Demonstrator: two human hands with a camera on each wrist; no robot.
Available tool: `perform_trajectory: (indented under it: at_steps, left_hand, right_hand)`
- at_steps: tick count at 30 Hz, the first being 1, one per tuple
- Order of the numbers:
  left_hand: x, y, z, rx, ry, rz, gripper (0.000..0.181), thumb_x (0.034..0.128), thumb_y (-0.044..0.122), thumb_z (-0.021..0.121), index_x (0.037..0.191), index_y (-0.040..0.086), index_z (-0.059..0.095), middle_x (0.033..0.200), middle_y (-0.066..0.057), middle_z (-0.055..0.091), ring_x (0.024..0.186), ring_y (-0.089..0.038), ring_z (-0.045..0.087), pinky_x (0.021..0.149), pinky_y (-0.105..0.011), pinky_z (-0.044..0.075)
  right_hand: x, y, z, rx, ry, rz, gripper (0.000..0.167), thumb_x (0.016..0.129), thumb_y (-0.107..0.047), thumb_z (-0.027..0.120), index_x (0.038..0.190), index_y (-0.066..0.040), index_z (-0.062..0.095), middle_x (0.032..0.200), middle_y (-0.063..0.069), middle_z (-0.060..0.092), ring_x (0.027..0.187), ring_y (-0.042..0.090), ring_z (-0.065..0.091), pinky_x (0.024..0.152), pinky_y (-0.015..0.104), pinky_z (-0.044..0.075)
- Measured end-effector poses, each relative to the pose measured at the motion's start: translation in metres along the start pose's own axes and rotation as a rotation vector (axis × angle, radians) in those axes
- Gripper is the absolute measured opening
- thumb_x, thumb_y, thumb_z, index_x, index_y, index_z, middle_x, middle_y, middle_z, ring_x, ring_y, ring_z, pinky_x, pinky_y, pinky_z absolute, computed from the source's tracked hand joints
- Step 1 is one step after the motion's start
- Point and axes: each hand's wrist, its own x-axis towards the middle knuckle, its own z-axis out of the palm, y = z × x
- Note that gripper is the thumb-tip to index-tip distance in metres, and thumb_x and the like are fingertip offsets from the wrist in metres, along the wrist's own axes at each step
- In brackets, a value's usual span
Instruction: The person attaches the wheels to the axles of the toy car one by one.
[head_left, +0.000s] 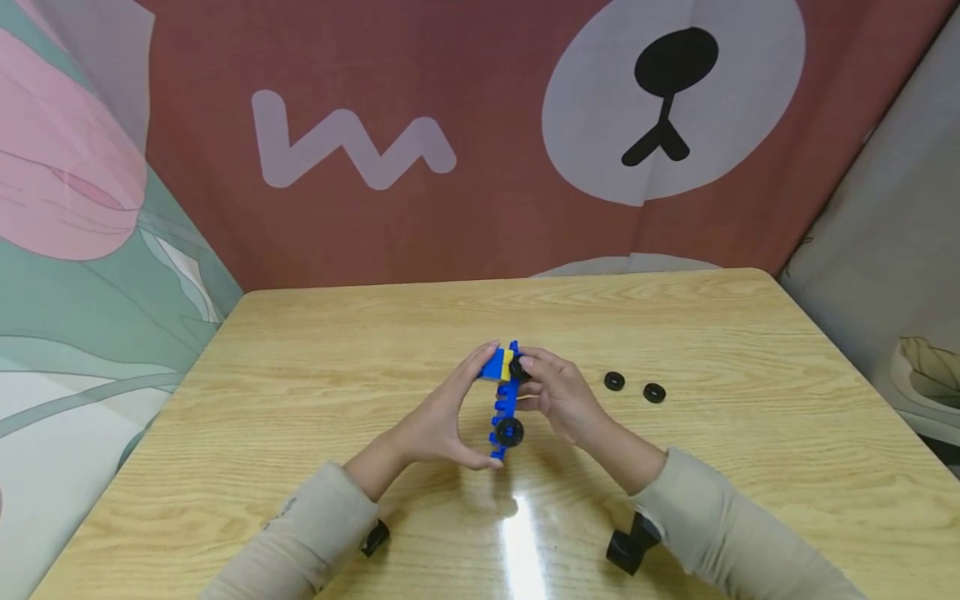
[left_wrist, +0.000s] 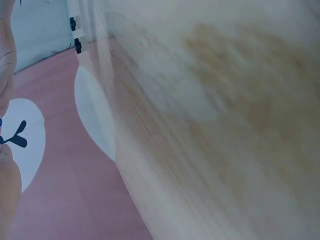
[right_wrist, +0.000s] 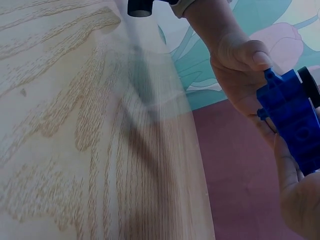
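A blue toy vehicle base with pegs along one side is held upright above the table. My left hand grips it end to end, thumb at the lower end and fingers by the blue and yellow block near the top. A black wheel is fitted low on the base. At the upper black wheel, my right hand pinches with thumb and fingers. The right wrist view shows the underside of the blue base between both hands. In the left wrist view, only hand edges appear at the far left.
Two loose black tyres, one tyre and another tyre, lie on the wooden table right of the hands. A red-brown cloth with a printed face hangs behind the table. Black devices sit at both wrists.
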Motion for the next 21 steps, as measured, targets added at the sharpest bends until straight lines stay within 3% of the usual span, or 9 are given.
perform_trajectory:
  at_steps: [5, 10, 17, 21]
  left_hand:
    - [0.000, 0.002, 0.000, 0.014, -0.021, -0.033, 0.120, 0.0523, 0.031, 0.082, 0.139, 0.012, 0.002, 0.143, -0.007, 0.006, 0.127, -0.022, 0.013, 0.101, -0.040, 0.017]
    - [0.000, 0.006, 0.000, 0.010, -0.025, -0.042, 0.121, 0.0511, 0.029, 0.083, 0.139, 0.011, 0.001, 0.143, -0.006, 0.006, 0.127, -0.021, 0.015, 0.101, -0.039, 0.017]
    - [0.004, 0.030, -0.009, -0.091, -0.023, 0.014, 0.116, 0.0536, 0.010, 0.082, 0.136, -0.001, 0.001, 0.141, -0.018, 0.002, 0.123, -0.029, 0.023, 0.097, -0.039, 0.027]
    - [0.005, 0.031, -0.011, -0.137, -0.055, -0.041, 0.116, 0.0562, 0.010, 0.081, 0.137, 0.003, -0.001, 0.139, -0.018, 0.009, 0.118, -0.029, 0.032, 0.094, -0.038, 0.032]
  right_hand:
    - [0.001, 0.002, 0.001, -0.028, 0.052, 0.031, 0.038, 0.087, -0.012, 0.044, 0.114, 0.013, 0.040, 0.079, 0.002, 0.058, 0.066, 0.014, 0.056, 0.065, 0.032, 0.049]
    - [0.000, 0.003, 0.001, -0.028, 0.047, 0.025, 0.039, 0.086, -0.015, 0.043, 0.114, 0.013, 0.041, 0.079, 0.002, 0.059, 0.066, 0.014, 0.056, 0.066, 0.034, 0.049]
    - [0.000, 0.001, 0.000, -0.030, 0.050, 0.017, 0.042, 0.087, -0.015, 0.043, 0.116, 0.014, 0.039, 0.078, 0.002, 0.059, 0.066, 0.015, 0.057, 0.068, 0.036, 0.049]
    - [0.001, 0.001, -0.001, -0.036, 0.071, 0.021, 0.042, 0.086, -0.015, 0.044, 0.116, 0.014, 0.039, 0.075, 0.003, 0.058, 0.066, 0.016, 0.057, 0.067, 0.035, 0.049]
